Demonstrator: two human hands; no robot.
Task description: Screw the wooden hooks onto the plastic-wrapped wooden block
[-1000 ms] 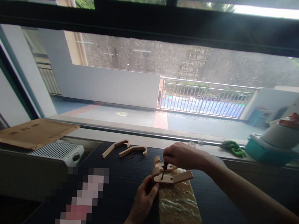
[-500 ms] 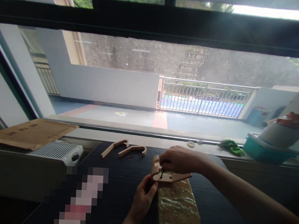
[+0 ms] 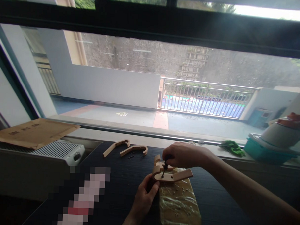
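Note:
My left hand (image 3: 143, 201) grips the near end of a hook-shaped wooden piece (image 3: 170, 174), which rests on the top of a plastic-wrapped wooden block (image 3: 179, 203) on the dark table (image 3: 117, 184). My right hand (image 3: 184, 155) is closed on a small dark screwdriver (image 3: 164, 169), whose tip stands on the wooden piece. A second wooden hook lies stacked under the first.
Two more wooden hooks (image 3: 116, 146) (image 3: 134, 150) and a few small dark screws (image 3: 131, 156) lie farther back on the table. A white heater (image 3: 58, 151) with cardboard (image 3: 32, 132) on it stands at the left. On the sill at right are a green cloth (image 3: 232, 148) and a teal tub (image 3: 267, 151).
My right hand dipped with the screwdriver, then rose again over the wooden piece; the shaft shows longer now. The left hand has kept its hold.

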